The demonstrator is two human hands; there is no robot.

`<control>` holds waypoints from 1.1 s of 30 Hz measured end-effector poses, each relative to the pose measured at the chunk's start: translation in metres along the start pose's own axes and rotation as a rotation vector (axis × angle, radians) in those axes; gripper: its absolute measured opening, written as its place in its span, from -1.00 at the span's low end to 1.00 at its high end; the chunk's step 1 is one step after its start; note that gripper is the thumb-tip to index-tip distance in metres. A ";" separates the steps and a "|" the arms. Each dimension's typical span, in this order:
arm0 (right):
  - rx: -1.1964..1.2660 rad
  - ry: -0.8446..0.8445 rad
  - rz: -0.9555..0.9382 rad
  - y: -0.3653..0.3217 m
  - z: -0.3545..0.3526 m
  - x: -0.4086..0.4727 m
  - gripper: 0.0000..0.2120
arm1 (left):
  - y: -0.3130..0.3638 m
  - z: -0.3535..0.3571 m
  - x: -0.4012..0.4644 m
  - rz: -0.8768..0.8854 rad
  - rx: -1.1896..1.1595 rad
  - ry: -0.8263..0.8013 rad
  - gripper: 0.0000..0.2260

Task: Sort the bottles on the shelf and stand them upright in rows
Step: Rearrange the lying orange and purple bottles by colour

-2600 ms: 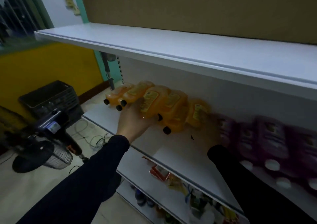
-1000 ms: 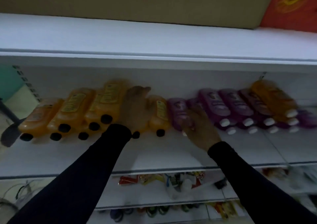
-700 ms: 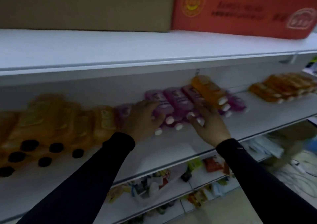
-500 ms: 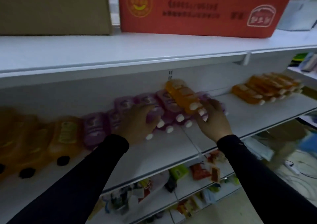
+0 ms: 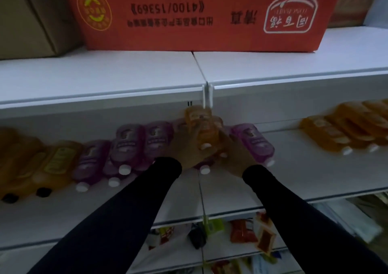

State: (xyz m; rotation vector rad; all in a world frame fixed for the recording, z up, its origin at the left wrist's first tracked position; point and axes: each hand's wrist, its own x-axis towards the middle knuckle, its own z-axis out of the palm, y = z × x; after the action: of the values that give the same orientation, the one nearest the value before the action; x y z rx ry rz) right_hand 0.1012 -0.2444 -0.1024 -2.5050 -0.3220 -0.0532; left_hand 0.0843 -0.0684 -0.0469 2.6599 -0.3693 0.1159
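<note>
Shelf: You reach onto the white middle shelf (image 5: 273,185). It is made of two boards that meet in a thin line just below your hands.
Your left hand: Your left hand (image 5: 184,149) is on the left side of the orange bottle with the white cap (image 5: 200,126). Its fingers curl around that bottle, so it looks like it holds it. The picture is blurry there, so the grip is not sharp.
Your right hand: Your right hand (image 5: 237,156) is on the right side of the same bottle and touches it. It also rests over the purple bottles below. You cannot tell if it grips or just pushes.
Orange bottle with the white cap: It is between your two hands, on top of the purple pile. It lies tilted, cap toward you, bottom toward the back wall.
Purple bottles: The purple bottles (image 5: 128,145) lie on their sides in a messy pile, white caps toward you. Some sit on top of others. One purple bottle (image 5: 252,143) lies just to the right of your right hand.
Orange bottles with black caps: These orange bottles (image 5: 50,164) lie flat at the far left, next to the purple ones.
Orange bottles on the right: More orange bottles with white caps (image 5: 336,135) lie flat on the right board, well apart from your hands.
Sleeves: Both arms wear dark sleeves (image 5: 130,215).
Up top: A red box (image 5: 199,15) sits on the top shelf, with its writing upside down. A brown box (image 5: 27,19) is beside it on the left.
Down low: Small packets (image 5: 243,231) lie on the shelf below.
</note>
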 end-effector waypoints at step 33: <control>-0.051 0.589 0.257 0.091 -0.119 -0.101 -0.27 | 0.089 0.043 0.050 0.175 -0.461 0.253 -0.53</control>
State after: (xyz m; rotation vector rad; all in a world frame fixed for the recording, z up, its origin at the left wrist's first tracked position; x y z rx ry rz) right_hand 0.0293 -0.4069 -0.0684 -2.4234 0.2442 -0.6829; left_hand 0.1081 -0.1762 -0.0409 2.1261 -0.4787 0.3706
